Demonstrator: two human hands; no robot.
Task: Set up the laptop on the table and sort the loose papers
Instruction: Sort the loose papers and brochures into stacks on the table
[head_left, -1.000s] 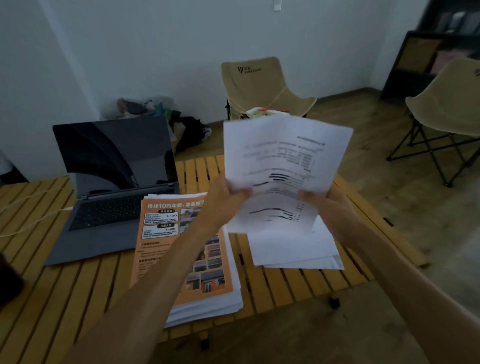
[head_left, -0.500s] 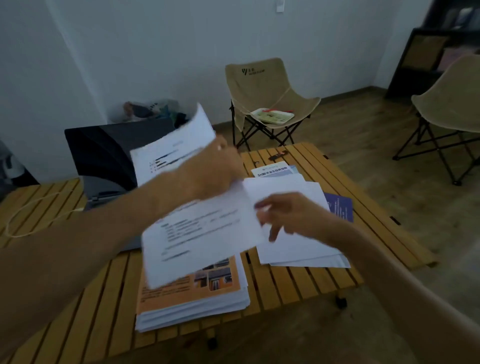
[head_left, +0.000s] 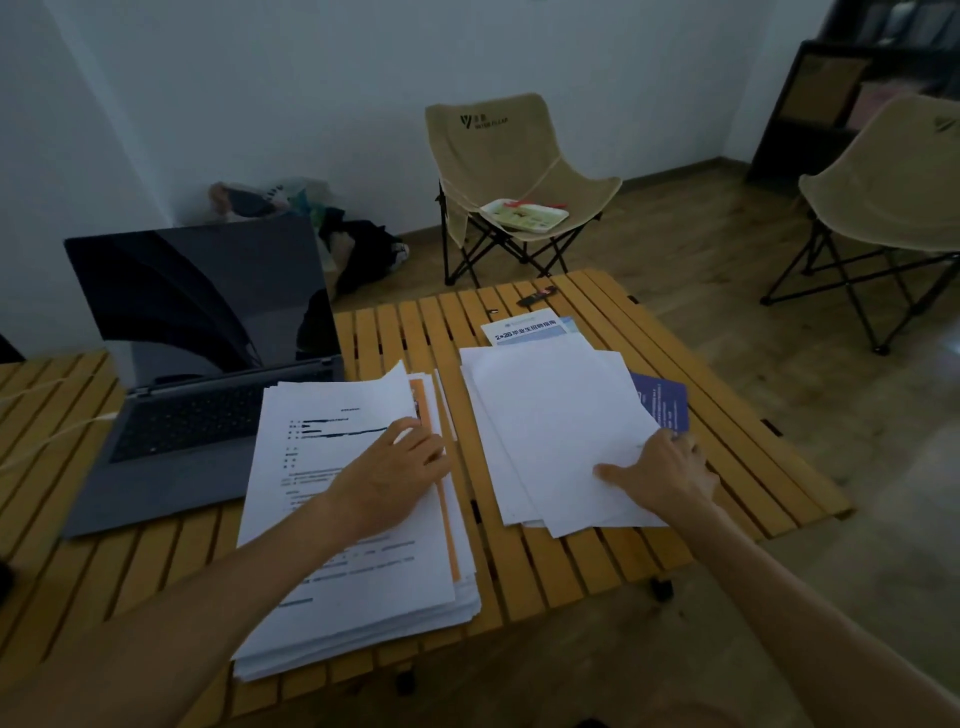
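Observation:
An open grey laptop (head_left: 202, 364) with a dark screen stands on the left of the slatted wooden table (head_left: 524, 571). Right of it lies a thick paper stack (head_left: 358, 545) with a printed white sheet on top and an orange flyer edge showing. My left hand (head_left: 389, 478) rests flat on that top sheet. Further right is a looser pile of blank white sheets (head_left: 550, 426) over a blue booklet (head_left: 667, 405) and a white-blue leaflet (head_left: 524, 328). My right hand (head_left: 660, 467) lies on this pile's right edge, fingers spread.
A white cable (head_left: 57, 431) runs to the laptop from the left. A small dark object (head_left: 537, 297) lies at the table's far edge. A beige folding chair (head_left: 514, 187) with a tray stands behind, another chair (head_left: 893, 208) at right, bags (head_left: 291, 208) by the wall.
The sheet I held up in both hands went left with my left hand and now lies on the thick stack. My right hand dropped onto the right pile.

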